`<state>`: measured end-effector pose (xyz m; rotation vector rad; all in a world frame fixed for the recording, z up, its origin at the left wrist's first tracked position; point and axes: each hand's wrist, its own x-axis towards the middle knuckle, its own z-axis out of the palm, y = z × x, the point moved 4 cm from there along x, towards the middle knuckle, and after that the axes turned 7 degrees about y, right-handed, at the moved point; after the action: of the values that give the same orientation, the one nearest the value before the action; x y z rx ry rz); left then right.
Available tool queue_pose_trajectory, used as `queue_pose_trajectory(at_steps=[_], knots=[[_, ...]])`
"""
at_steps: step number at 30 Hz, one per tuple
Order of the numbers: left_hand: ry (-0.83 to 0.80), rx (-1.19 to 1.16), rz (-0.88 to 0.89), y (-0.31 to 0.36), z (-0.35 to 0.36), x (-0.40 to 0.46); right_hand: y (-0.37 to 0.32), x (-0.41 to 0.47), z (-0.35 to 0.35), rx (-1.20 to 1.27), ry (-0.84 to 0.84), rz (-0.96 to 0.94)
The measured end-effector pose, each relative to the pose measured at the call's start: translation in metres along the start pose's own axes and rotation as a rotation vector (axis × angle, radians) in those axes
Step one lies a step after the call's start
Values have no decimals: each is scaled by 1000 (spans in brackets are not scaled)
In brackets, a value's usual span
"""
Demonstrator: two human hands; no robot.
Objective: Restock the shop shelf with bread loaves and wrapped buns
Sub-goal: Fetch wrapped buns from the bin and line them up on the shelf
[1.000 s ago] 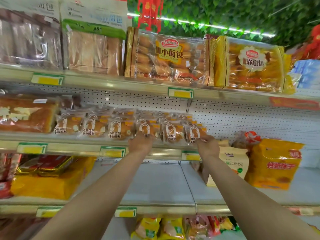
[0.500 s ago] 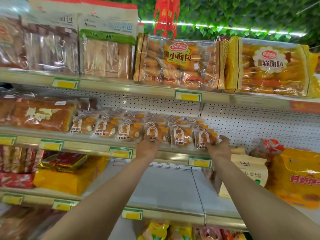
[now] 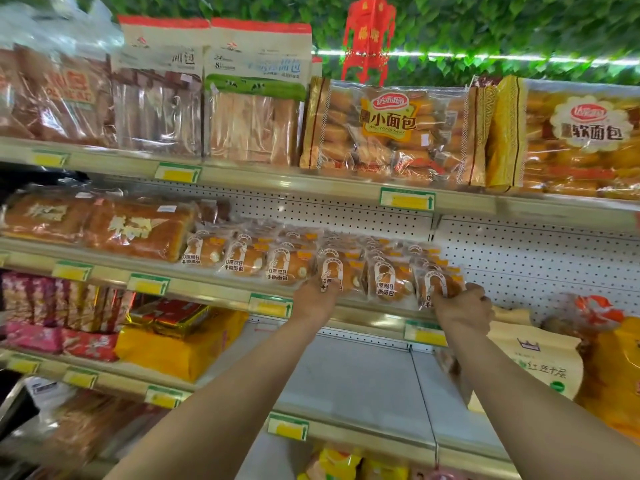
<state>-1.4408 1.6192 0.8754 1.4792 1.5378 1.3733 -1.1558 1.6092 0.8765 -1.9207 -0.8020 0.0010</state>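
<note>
A row of small wrapped buns (image 3: 287, 263) lies along the front of the middle shelf (image 3: 214, 289), with more rows stacked behind. My left hand (image 3: 313, 299) grips the front of one wrapped bun (image 3: 341, 271) near the row's middle. My right hand (image 3: 462, 310) is closed on the rightmost wrapped bun (image 3: 438, 284) at the row's end. Two wrapped bread loaves (image 3: 135, 230) lie on the same shelf to the left of the buns.
The top shelf holds large bread bags (image 3: 391, 129) and sliced-bread packs (image 3: 256, 98). Right of the buns the middle shelf is bare against the pegboard (image 3: 536, 265). The lower shelf (image 3: 346, 393) has yellow packs (image 3: 183, 344) at left and a paper bag (image 3: 533, 362) at right.
The view has shifted, so the shelves sit further right and lower in frame. Both hands stay at the front of the bun row, on the same buns.
</note>
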Motion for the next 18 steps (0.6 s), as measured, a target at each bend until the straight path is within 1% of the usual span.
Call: queue_pose_trajectory(at_steps=[3,7,12,16,18], knots=[[19,-21,-27,-1,-6,-2,-16,-10,-4,42,34,-41],[65,-39,-50,-7,-16,-8,-38,-31,5,95,-17,-104],[124,-94,-142,-19,-37,-19,-64,-68,20,155,-130,-198],[206,-168,-258,-36,-68,-31,-80,-109,36,192,-273,-271],[258,-216,-318,-49,-88,-40,-88,-134,45,235,-340,-267]])
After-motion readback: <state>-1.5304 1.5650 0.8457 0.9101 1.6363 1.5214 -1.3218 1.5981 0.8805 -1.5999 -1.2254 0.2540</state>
